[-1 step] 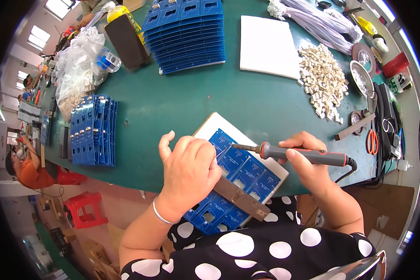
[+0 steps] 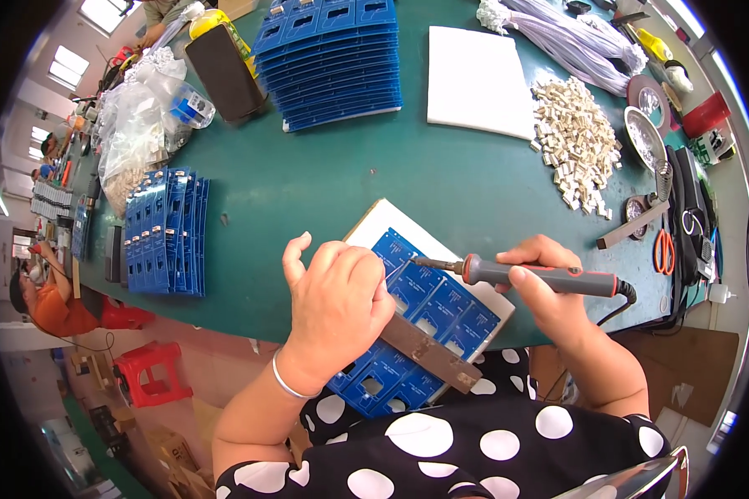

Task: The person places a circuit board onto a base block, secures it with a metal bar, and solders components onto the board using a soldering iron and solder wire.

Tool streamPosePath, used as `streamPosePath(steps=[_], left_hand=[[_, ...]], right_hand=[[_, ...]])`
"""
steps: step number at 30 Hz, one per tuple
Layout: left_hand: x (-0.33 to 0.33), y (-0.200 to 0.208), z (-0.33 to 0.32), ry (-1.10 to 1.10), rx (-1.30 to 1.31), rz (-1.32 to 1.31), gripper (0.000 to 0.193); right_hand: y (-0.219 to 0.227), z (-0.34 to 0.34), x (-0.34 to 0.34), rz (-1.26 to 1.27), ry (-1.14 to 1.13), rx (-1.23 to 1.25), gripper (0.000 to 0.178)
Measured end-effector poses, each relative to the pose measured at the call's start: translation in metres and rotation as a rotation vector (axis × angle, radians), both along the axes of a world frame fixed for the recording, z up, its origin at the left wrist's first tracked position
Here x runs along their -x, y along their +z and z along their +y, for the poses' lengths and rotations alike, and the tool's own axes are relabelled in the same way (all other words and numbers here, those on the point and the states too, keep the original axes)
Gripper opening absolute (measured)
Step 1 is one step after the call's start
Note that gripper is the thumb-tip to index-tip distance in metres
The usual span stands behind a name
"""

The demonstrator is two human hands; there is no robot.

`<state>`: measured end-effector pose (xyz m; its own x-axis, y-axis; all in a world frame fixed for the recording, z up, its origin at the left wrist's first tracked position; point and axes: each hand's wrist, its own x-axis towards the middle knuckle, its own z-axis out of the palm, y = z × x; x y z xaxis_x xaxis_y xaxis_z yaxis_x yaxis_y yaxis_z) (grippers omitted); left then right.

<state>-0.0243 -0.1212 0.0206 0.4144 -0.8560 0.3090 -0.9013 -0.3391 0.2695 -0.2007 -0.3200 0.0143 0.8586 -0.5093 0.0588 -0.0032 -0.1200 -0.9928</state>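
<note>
My right hand [image 2: 549, 283] is closed around the grey and red handle of a soldering iron [image 2: 541, 275]. Its tip points left, over the upper part of a blue circuit board panel [image 2: 474, 318]. My left hand [image 2: 341, 299] is closed above the panel's left side, with thumb and forefinger pinched on a thin strand of solder wire [image 2: 399, 270] that reaches toward the iron's tip. Across the panel lies a brown metal bar [image 2: 431, 353], its upper end beside my left hand. Under the panel is a white foam pad [image 2: 380, 218], tilted at the table's near edge.
Blue board panels form a tall stack [image 2: 333, 75] at the back and a smaller upright group [image 2: 166, 233] at left. Small white connectors [image 2: 576, 145] lie heaped beside a white foam sheet [image 2: 478, 83]. Orange-handled scissors [image 2: 664, 252] and a phone [image 2: 223, 73] rest on the green table [image 2: 308, 179].
</note>
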Motion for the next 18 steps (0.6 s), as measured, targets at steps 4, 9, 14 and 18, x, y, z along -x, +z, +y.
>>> streamPosePath(steps=[4,9,14,18], left_hand=[[0.0000,0.0002,-0.0016,0.002,-0.005,0.003,0.016],[-0.0003,0.0005,-0.0043,0.007,-0.009,-0.010,0.015],[-0.0023,-0.0014,-0.0077,0.003,0.003,-0.048,0.015],[-0.0053,-0.0028,-0.0096,-0.010,-0.008,-0.059,0.013]], right_hand=[[-0.0029,0.0010,0.0011,0.021,0.004,-0.008,0.020],[-0.0031,0.0020,-0.0023,0.013,0.017,0.012,0.021],[-0.0032,0.0022,-0.0060,0.022,0.020,-0.010,0.020],[-0.0019,0.0016,-0.0078,0.045,0.021,-0.020,0.021]])
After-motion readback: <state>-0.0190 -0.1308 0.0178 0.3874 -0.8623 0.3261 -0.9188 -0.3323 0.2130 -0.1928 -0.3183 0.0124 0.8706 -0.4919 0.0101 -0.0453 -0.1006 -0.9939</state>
